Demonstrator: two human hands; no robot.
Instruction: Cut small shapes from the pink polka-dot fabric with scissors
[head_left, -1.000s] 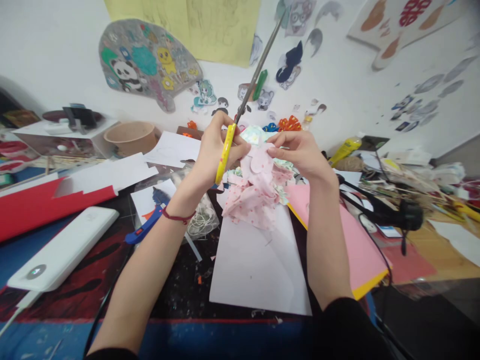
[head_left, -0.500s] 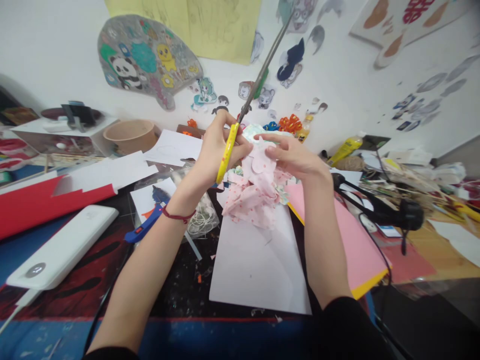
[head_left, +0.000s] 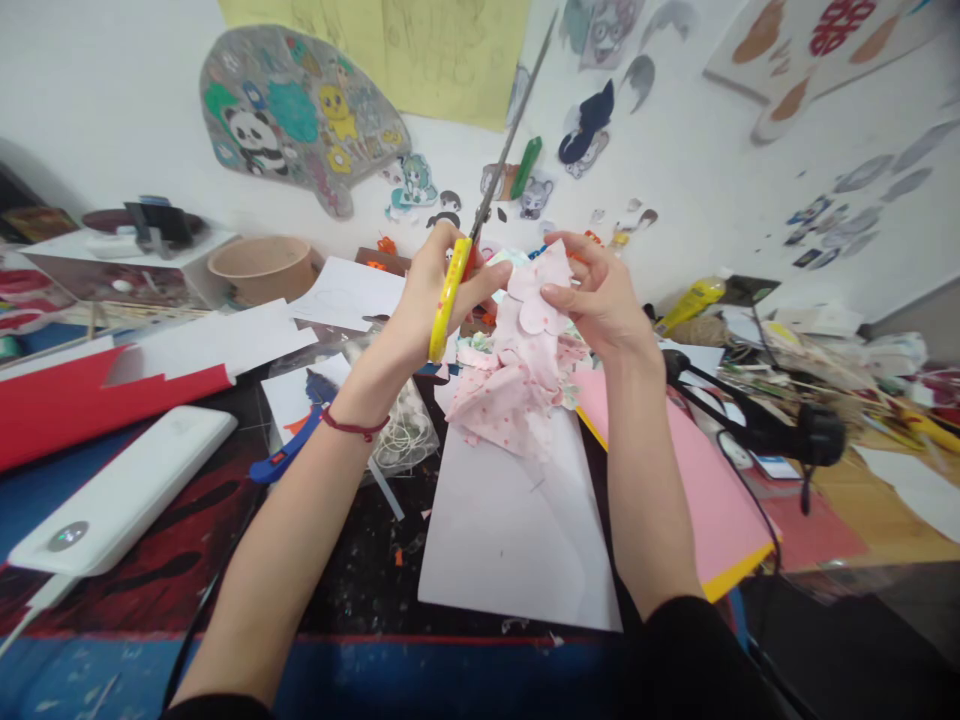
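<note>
My left hand (head_left: 442,290) is closed on yellow-handled scissors (head_left: 450,300), whose long blades point up toward the wall. Between thumb and fingers, my right hand (head_left: 604,295) pinches pink dotted fabric (head_left: 517,400) together with a small white scalloped piece (head_left: 541,305). The fabric hangs down in folds onto a white sheet of paper (head_left: 517,530). The left thumb tip is close to the fabric's left edge; whether it touches is unclear.
A white power bank (head_left: 127,490), red paper (head_left: 105,405) and a blue cutter (head_left: 289,450) lie left. Behind them stands a round tan pot (head_left: 262,270). Pink paper (head_left: 705,480) and a black jointed arm (head_left: 750,415) are on the right.
My right hand has lifted slightly and turned, raising the fabric and showing more of the scalloped piece. The hands are a little farther apart, and the scissors have tilted slightly left.
</note>
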